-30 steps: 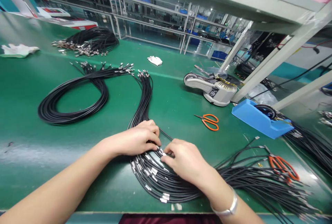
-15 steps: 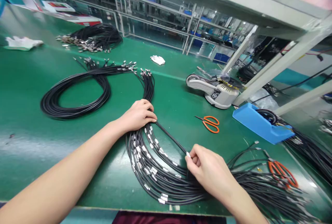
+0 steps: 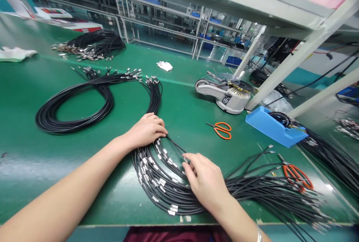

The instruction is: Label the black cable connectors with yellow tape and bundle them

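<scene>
Left hand (image 3: 147,130) clenched around bundle of black silver-tipped cables (image 3: 157,182), right hand (image 3: 206,182) pinching single black cable (image 3: 175,146) near its tip, on green desk (image 3: 84,167)

This is a factory workshop set up for cable assembly. A long bench with a green mat (image 3: 179,104) carries coiled bundles of black cable (image 3: 74,111) tipped with metal terminals, alongside an automatic tape dispenser (image 3: 226,94) and orange-handled scissors (image 3: 220,130). Beyond the bench, rows of metal shelving racks (image 3: 159,21) hold blue bins (image 3: 233,61) across the floor, and a pale metal bench frame (image 3: 304,51) rises over the work surface.
</scene>
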Available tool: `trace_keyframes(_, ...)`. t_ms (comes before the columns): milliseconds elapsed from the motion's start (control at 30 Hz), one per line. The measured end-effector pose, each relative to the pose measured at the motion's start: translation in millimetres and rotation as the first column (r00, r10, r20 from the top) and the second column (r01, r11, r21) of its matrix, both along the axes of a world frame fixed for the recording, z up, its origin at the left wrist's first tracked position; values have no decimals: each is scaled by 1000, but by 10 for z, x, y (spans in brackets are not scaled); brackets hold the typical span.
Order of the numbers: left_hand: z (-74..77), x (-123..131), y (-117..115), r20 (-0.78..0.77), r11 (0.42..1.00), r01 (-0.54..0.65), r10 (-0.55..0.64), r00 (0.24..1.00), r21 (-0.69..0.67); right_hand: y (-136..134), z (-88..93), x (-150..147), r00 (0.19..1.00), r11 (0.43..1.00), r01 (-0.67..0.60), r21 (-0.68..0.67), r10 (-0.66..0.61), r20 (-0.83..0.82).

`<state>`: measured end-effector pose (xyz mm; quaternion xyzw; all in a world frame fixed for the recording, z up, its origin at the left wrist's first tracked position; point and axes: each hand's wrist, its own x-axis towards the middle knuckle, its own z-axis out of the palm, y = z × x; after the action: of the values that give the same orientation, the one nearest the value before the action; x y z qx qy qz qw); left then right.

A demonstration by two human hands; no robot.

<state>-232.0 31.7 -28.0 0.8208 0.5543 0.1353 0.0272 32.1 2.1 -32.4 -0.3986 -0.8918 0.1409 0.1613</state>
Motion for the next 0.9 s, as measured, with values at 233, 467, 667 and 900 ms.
trace_keyframes(233, 16, 25, 6, -24, 999, -42, 43, 999, 21, -28, 74, 163, 985, 998, 14, -54, -4, 174)
trace_keyframes(467, -17, 56, 13, 1, 998, -58, 58, 998, 32, 70, 357, 197, 971, 991, 39, -129, -7, 238)
trace_keyframes(667, 59, 96, -90, 47, 997, -66, 65, 997, 34, 489, 254, -417, 993, 966, 74, -248, -49, 106)
trace_keyframes(900, 236, 222, -336, 138, 969, 166, -142, 980, -184, 634, 150, -436, 998, 821, 56, -569, -38, 43)
